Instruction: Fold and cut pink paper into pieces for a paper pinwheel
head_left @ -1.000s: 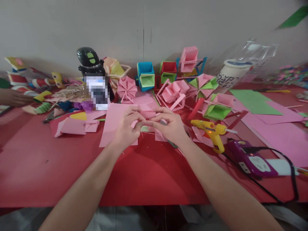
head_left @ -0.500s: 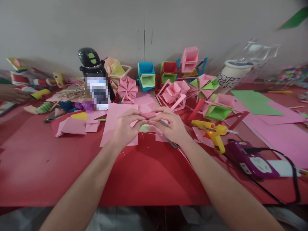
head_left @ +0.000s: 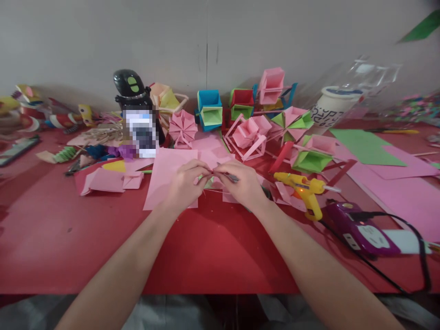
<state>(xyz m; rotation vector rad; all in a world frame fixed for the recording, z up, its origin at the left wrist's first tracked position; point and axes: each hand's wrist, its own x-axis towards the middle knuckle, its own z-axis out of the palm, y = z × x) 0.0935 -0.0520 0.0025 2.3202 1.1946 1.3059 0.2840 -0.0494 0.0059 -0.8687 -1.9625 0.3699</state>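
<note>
In the head view, my left hand (head_left: 189,183) and my right hand (head_left: 243,182) meet over the middle of the table. Both are closed, thumb and fingers pinching a small bit of pink paper (head_left: 212,170) that is mostly hidden. A slim grey tool (head_left: 233,178) shows by my right fingers; whether it is held or lies beneath cannot be made out. Below the fingertips lies a light green paper piece (head_left: 207,183). A pink sheet (head_left: 160,183) lies flat under and left of my left hand.
Folded paper models, among them a pink pinwheel shape (head_left: 182,128) and a blue box (head_left: 209,103), line the back. At right lie a yellow glue gun (head_left: 304,188), a purple power strip (head_left: 364,229) with a black cable, and green paper (head_left: 366,145). A phone stands against a black bottle (head_left: 129,82).
My fingertips have drawn closer together, and the pink paper between them shows less. Another person's hand at the far left has moved off the papers there.
</note>
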